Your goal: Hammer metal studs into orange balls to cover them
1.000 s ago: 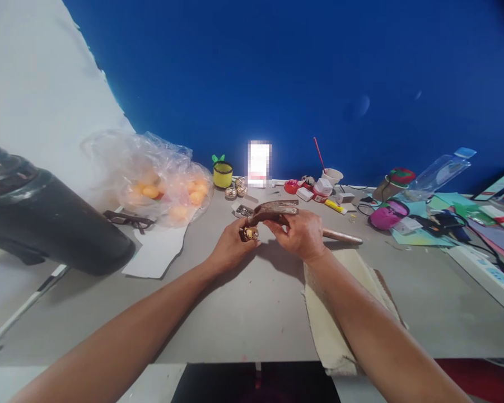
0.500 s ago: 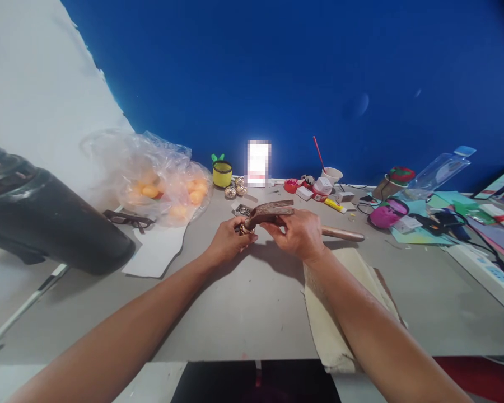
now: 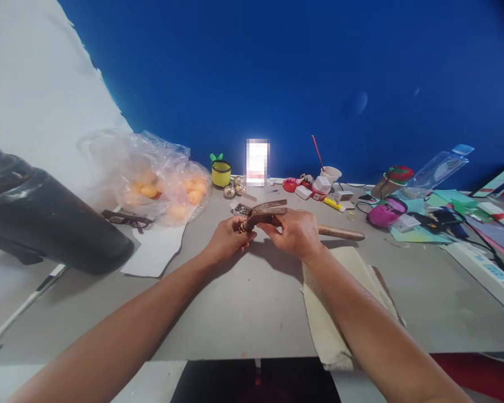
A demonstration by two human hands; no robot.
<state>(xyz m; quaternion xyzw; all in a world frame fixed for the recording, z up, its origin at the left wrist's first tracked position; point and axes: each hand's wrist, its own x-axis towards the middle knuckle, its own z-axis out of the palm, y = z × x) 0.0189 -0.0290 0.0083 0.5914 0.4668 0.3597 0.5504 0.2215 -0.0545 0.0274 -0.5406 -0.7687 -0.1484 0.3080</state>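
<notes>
Over the middle of the table, my right hand (image 3: 299, 232) is closed round a claw hammer (image 3: 269, 210) close to its head. The wooden handle (image 3: 341, 232) sticks out to the right beyond my wrist. My left hand (image 3: 229, 240) pinches a small gold-coloured piece (image 3: 242, 226) right at the striking face of the hammer, mostly covered by fingers. Whether the two touch I cannot tell. Just behind my hands lies a small open box (image 3: 241, 209) with dark metallic bits in it. A cream cloth (image 3: 331, 313) lies under my right forearm.
A big dark cylinder (image 3: 54, 212) leans in at the left, near glasses (image 3: 128, 218) and a clear bag of orange fruit (image 3: 151, 184). Along the blue wall stand a yellow cup (image 3: 221, 174) and a white cup (image 3: 331, 174). A power strip (image 3: 485, 274) lies at the right.
The hammer head has shifted slightly left and tilted a little between my hands. Both hands keep their grips; the whole view has drifted slightly.
</notes>
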